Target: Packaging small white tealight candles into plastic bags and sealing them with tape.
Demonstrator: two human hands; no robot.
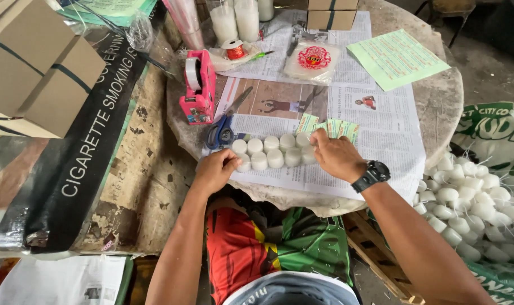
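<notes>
Two rows of small white candles (274,151) lie on the newspaper (375,135) that covers the round stone table (437,96). The left hand (214,169) is curled against the left end of the rows, its fingers touching the end candles. The right hand (337,155), with a black wristwatch (371,176), presses on the right end, fingers bent over the last candles. Small green labels (330,127) lie just behind the rows. Blue-handled scissors (223,127) and a pink tape dispenser (197,87) are near the left side. A sack of white candles (471,203) stands at the right.
</notes>
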